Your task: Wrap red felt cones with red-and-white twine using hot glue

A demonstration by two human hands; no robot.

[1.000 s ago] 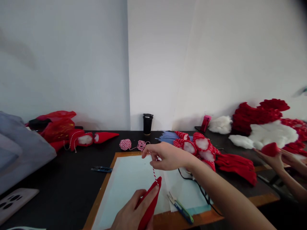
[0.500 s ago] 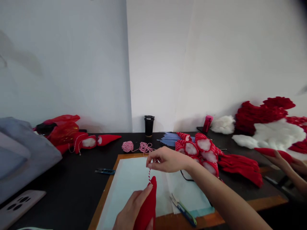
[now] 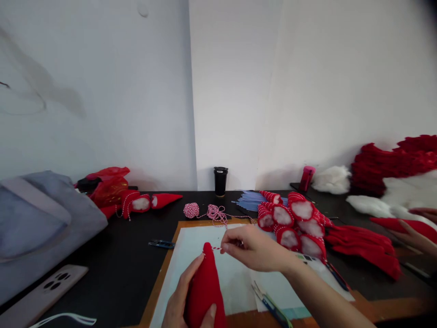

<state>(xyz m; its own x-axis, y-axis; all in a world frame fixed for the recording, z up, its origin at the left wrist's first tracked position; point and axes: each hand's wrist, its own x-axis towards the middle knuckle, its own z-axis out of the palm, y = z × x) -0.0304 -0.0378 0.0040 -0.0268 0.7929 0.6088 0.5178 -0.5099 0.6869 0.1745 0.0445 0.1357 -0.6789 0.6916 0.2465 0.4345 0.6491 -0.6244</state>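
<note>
Upright in my left hand [image 3: 184,296] is a red felt cone [image 3: 206,291], its narrow tip pointing up and my thumb and fingers wrapped round its sides. My right hand [image 3: 244,246] pinches a red-and-white twisted cord [image 3: 216,248], which runs a short way to the cone's tip. Behind the hands, a ball of the same cord [image 3: 191,210] and a loose tangle of it [image 3: 215,212] lie on the black table. Stuffed red cones with cord round them [image 3: 302,209] are piled to the right.
Snips [image 3: 271,303] rest on the pale sheet [image 3: 191,246]; blue snips [image 3: 161,244] lie left of it. A black cup [image 3: 221,181] stands by the wall. A phone [image 3: 51,291] and grey bag [image 3: 51,218] are left. Another person's hand [image 3: 414,237] holds red felt at right.
My right hand has moved lower and pulls the cord sideways from the tip, where it ran upward before. The cone shows more of its face. The view has shifted left.
</note>
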